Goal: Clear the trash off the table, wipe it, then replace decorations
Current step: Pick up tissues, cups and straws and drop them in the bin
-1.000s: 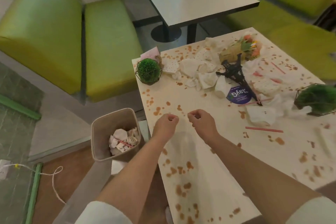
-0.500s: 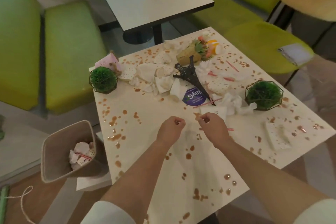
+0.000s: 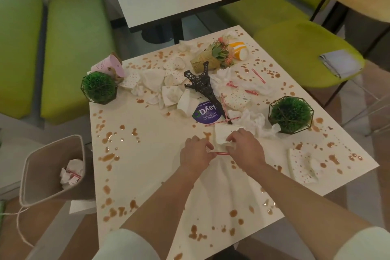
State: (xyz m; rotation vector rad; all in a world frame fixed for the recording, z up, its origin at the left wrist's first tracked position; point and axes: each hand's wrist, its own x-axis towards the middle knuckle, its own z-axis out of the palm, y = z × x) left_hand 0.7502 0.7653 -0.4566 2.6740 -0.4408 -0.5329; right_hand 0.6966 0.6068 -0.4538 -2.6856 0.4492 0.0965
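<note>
Napkin [image 3: 223, 135] and straw [image 3: 219, 153] between pinching hands

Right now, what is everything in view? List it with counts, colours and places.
table: 1, cream, brown spills all over
napkins: many, white, crumpled mid-table; one at right edge
straws: several, red-striped, scattered
tower: 1, black, lying centre
sticker: 1, purple, centre
plants: 2, green, left and right
bouquet: 1, far side
cups: pink far left, orange-striped far side
bin: 1, beige, floor left
left hand: pinches straw
right hand: grips napkin
</note>
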